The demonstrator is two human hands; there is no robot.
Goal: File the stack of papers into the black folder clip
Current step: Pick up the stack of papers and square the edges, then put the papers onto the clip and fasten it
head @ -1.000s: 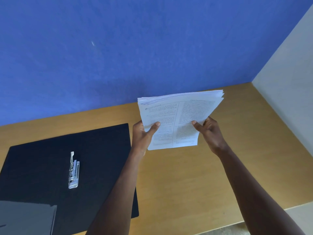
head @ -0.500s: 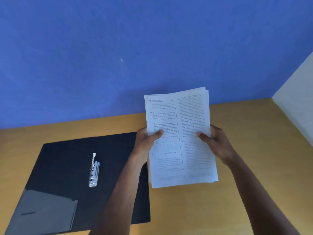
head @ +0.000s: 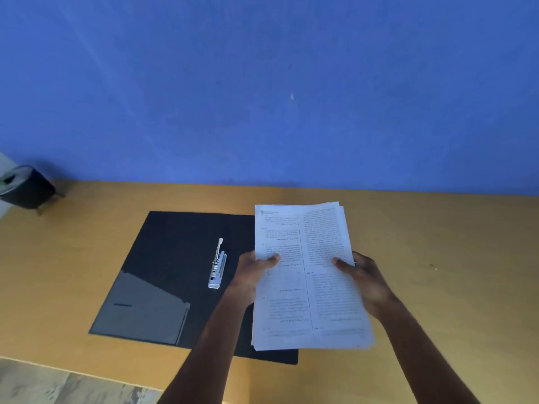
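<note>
A stack of printed white papers (head: 306,287) is held flat above the wooden table, over the right edge of the open black folder (head: 175,252). My left hand (head: 250,272) grips the stack's left edge, thumb on top. My right hand (head: 361,278) grips its right edge the same way. The folder lies open on the table, with a silver metal clip (head: 217,266) near its middle, its lever raised. A grey inner pocket (head: 143,310) sits at the folder's near left corner. The papers hide the folder's right side.
The wooden table (head: 437,258) runs along a blue wall (head: 262,83). A dark bin-like container (head: 26,188) stands at the far left by the wall. The table's near edge (head: 87,374) shows at lower left, with floor below it.
The papers have come down from an upright tilt to nearly flat, and lower toward the table. My view has swung left, so the folder now sits nearer the centre.
</note>
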